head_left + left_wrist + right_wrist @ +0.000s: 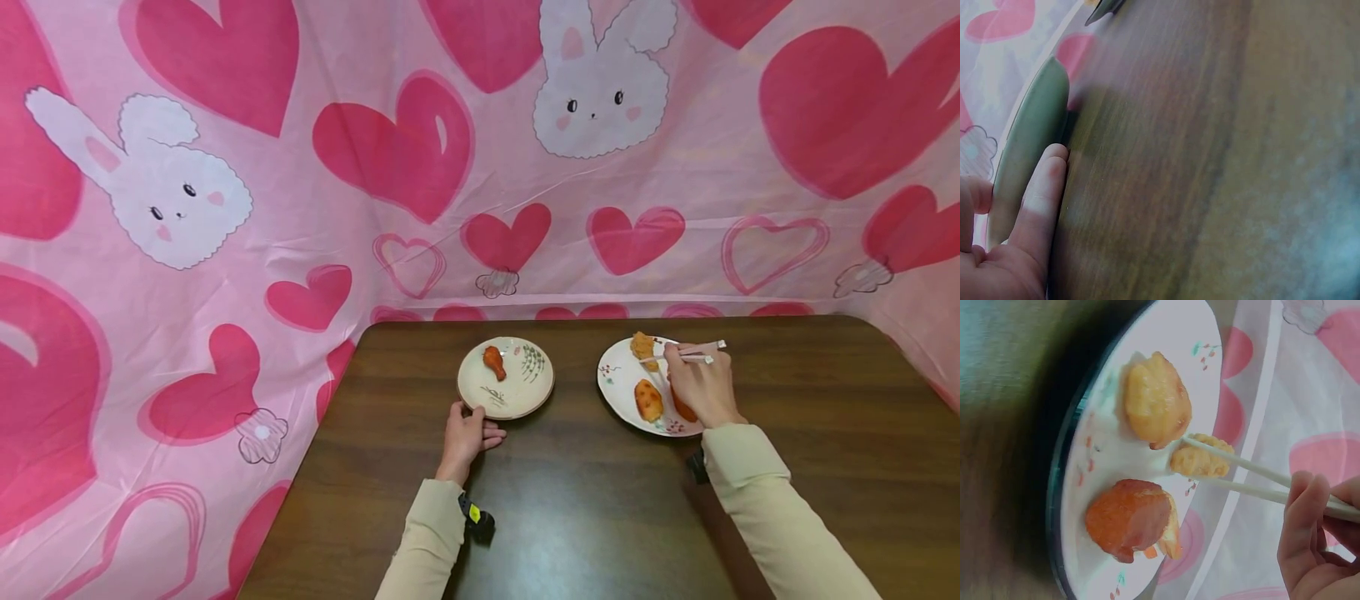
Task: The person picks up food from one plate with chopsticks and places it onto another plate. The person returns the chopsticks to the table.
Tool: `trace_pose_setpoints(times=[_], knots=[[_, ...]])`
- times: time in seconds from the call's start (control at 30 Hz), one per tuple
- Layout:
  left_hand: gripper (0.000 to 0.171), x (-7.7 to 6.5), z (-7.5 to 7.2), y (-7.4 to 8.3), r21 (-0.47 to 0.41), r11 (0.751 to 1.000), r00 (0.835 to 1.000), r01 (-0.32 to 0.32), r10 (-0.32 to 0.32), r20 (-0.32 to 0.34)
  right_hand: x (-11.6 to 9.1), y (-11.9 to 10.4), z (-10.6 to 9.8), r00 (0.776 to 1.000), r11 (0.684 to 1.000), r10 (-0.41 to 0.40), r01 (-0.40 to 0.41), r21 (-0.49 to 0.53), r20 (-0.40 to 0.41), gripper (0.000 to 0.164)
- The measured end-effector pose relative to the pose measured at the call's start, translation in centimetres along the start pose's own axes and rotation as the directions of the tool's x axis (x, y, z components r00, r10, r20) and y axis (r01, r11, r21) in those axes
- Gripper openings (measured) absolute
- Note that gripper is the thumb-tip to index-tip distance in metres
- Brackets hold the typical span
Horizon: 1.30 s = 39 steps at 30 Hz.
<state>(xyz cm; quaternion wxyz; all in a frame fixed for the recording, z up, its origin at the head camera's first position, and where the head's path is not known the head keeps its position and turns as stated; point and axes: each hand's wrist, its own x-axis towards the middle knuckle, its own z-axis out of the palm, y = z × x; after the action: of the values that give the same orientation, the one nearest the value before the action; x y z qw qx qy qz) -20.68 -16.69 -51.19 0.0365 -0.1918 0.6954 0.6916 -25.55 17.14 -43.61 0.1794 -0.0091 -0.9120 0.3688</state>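
Observation:
My right hand grips a pair of pale chopsticks over the white plate. Their tips are at a crumbly fried piece, one on each side; whether they squeeze it I cannot tell. On the same plate lie a golden-brown piece and a reddish-brown piece, partly behind the hand in the head view. My left hand holds the near rim of a cream plate, thumb over the edge and a finger along its underside. A small drumstick lies on that plate.
Both plates stand on a dark brown wooden table, a gap between them. Behind and to the left hangs a pink cloth with hearts and rabbits. A lighter piece shows behind the reddish one.

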Motion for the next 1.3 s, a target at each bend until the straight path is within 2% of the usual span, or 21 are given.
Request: trace_pose_setpoints(times=[0.1, 0.23, 0.43, 0.53, 0.73, 0.93, 1.07, 1.2, 1.3], knots=[[0.049, -0.1, 0.0, 0.1, -0.003, 1.000, 1.000, -0.003, 0.003, 0.006, 0.3, 0.2, -0.1, 1.000, 1.000, -0.014, 0.015, -0.025, 0.017, 0.049], [0.051, -0.2, -0.1, 0.1, -0.005, 1.000, 1.000, -0.005, 0.005, 0.010, 0.4, 0.5, -0.1, 1.000, 1.000, 0.019, -0.019, -0.017, 0.023, 0.046], [0.053, -0.2, 0.0, 0.1, -0.001, 1.000, 1.000, -0.012, 0.012, 0.010, 0.3, 1.0, -0.3, 0.983, 0.983, 0.171, -0.176, 0.059, 0.069, 0.046], [0.052, -0.1, 0.0, 0.1, 0.004, 1.000, 1.000, -0.003, 0.003, 0.005, 0.4, 1.3, -0.3, 0.974, 0.973, 0.212, -0.218, 0.074, 0.082, 0.046], [0.050, 0.1, -0.1, -0.2, 0.008, 1.000, 1.000, 0.003, -0.003, 0.010, 0.3, 1.7, -0.2, 0.969, 0.970, 0.225, -0.233, 0.073, 0.102, 0.049], [0.052, 0.2, -0.2, -0.3, 0.012, 1.000, 1.000, 0.007, -0.007, 0.021, -0.3, 2.0, -0.2, 0.964, 0.960, 0.239, -0.252, 0.122, 0.113, 0.050], [0.051, 0.0, -0.2, -0.1, 0.010, 1.000, 1.000, 0.003, -0.003, 0.011, -0.7, 2.2, -0.3, 0.967, 0.962, 0.217, -0.235, 0.142, 0.134, 0.053], [0.050, 0.0, -0.1, -0.1, 0.016, 1.000, 1.000, 0.004, -0.004, 0.001, -1.1, 2.2, -0.6, 0.971, 0.970, 0.202, -0.216, 0.108, 0.129, 0.053], [0.050, 0.0, -0.1, 0.0, 0.016, 1.000, 1.000, 0.006, -0.006, 0.001, -1.4, 2.3, -0.8, 0.969, 0.971, 0.192, -0.210, 0.111, 0.157, 0.054]])
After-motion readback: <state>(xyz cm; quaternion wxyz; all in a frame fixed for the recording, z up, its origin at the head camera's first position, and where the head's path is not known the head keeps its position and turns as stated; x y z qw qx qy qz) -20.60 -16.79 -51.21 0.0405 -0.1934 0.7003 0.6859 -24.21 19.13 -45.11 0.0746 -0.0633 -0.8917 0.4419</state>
